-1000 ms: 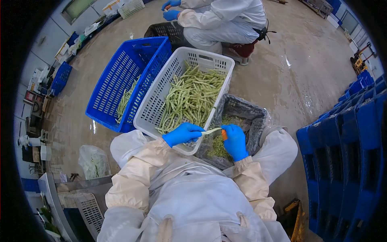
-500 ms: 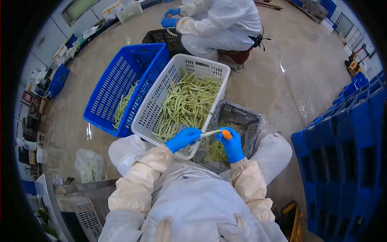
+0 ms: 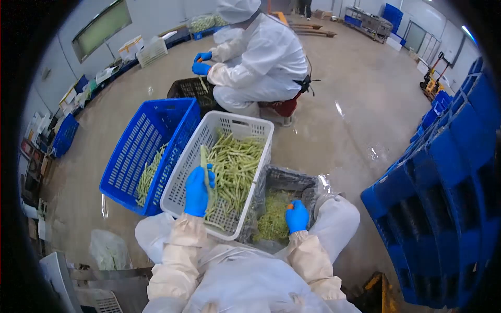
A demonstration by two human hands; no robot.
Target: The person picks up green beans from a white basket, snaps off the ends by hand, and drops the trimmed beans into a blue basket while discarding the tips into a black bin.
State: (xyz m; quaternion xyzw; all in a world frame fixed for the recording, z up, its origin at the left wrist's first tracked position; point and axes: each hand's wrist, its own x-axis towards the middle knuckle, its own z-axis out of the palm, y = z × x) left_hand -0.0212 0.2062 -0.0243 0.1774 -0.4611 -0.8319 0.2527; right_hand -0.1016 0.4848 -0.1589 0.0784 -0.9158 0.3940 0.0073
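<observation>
Head view shows one long bean (image 3: 204, 156) pinched in the left hand (image 3: 196, 195), poking up over the white basket (image 3: 180, 176). It looks light and a bit bendy, and may snap, so the middle seems a good place to hold. More beans (image 3: 235, 164) lie just right of that hand. The right hand (image 3: 297, 217) curls round an orange thing (image 3: 290, 206), over green scraps (image 3: 272, 221). Fingers hide most of the orange thing, and the thumb covers part of the bean.
</observation>
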